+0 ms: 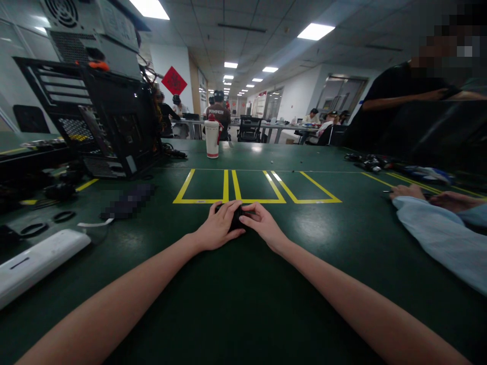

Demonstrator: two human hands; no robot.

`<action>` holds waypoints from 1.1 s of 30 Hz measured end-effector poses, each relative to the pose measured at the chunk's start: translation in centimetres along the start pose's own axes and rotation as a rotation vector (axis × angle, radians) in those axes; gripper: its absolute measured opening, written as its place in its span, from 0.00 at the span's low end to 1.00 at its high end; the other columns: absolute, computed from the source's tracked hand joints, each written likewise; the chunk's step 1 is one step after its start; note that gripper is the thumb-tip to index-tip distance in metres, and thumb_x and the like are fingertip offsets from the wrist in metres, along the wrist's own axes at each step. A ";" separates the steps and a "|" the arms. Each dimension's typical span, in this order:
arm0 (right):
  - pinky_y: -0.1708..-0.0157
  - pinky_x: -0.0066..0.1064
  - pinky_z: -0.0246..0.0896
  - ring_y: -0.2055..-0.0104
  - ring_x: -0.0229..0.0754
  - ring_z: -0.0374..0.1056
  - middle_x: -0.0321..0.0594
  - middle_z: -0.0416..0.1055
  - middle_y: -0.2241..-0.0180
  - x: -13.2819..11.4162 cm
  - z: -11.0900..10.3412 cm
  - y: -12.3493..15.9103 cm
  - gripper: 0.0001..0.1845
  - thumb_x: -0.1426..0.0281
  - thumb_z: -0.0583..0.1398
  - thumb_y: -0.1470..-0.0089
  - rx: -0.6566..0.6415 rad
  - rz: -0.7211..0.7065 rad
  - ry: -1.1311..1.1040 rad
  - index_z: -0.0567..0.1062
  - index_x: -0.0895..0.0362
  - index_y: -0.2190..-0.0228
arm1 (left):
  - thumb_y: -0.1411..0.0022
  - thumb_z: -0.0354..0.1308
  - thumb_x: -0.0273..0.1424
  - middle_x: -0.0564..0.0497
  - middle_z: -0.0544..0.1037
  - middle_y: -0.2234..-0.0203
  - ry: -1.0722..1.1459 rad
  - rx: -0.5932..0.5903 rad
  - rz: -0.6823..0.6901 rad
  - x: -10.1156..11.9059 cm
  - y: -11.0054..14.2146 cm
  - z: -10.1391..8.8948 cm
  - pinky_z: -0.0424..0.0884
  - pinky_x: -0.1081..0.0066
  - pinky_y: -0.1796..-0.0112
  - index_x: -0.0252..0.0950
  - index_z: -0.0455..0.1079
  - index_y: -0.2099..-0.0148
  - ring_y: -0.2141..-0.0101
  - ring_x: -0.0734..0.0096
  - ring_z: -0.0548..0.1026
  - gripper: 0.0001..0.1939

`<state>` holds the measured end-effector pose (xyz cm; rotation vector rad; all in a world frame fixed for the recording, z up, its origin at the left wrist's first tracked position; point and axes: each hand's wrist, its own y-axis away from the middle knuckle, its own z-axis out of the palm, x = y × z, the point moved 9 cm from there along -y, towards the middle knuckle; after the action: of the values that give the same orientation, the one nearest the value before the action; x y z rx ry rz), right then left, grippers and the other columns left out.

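Just in front of the yellow-taped boxes, a small dark rounded object point(236, 219) sits between my two hands, low over the green table point(243, 294). My left hand point(216, 228) is wrapped over its top and left side, the thumb along the near edge. From the right, my right hand point(263, 223) presses thumb and fingertips against its side. Most of the object is covered by fingers, so its exact kind does not show. Both forearms reach in from the bottom corners.
Yellow tape point(228, 187) marks several boxes on the table. A white cup point(212, 139) stands behind them. An open computer case point(114, 121) and a white power bank-like block point(41, 261) are at left. A co-worker's sleeve point(437, 238) reaches in at right.
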<state>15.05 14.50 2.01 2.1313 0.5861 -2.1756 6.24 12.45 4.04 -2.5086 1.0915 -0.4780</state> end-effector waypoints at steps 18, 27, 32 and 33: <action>0.50 0.37 0.54 0.55 0.39 0.63 0.38 0.69 0.60 0.2 0.0 -0.4 0.15 0.66 0.60 0.57 0.011 0.007 -0.014 0.70 0.55 0.64 | 0.42 0.50 0.40 0.41 0.56 0.45 -0.059 0.053 -0.053 0.8 0.5 -0.3 0.44 0.53 0.46 0.35 0.38 0.41 0.45 0.59 0.55 0.34; 0.50 0.37 0.54 0.54 0.40 0.63 0.38 0.66 0.57 0.4 0.4 -0.2 0.21 0.72 0.64 0.62 -0.114 0.024 -0.113 0.68 0.55 0.61 | 0.42 0.50 0.39 0.40 0.56 0.45 -0.079 0.065 -0.075 1.0 0.7 -0.3 0.43 0.53 0.46 0.34 0.39 0.41 0.45 0.59 0.54 0.34; 0.51 0.36 0.56 0.56 0.38 0.64 0.37 0.66 0.60 0.1 0.3 0.2 0.17 0.70 0.63 0.60 -0.070 0.036 -0.089 0.68 0.54 0.64 | 0.42 0.49 0.39 0.40 0.56 0.46 -0.077 0.070 -0.072 1.1 0.7 -0.5 0.44 0.52 0.47 0.34 0.39 0.41 0.45 0.60 0.54 0.33; 0.52 0.36 0.56 0.57 0.38 0.64 0.37 0.66 0.60 0.2 0.2 0.2 0.15 0.69 0.62 0.59 -0.049 0.044 -0.076 0.68 0.54 0.65 | 0.42 0.49 0.39 0.40 0.56 0.46 -0.076 0.068 -0.073 1.1 0.7 -0.5 0.44 0.52 0.47 0.34 0.39 0.41 0.45 0.60 0.54 0.33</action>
<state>14.90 14.32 1.80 2.0081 0.5748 -2.1847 6.28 11.08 4.34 -2.4922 0.9426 -0.4290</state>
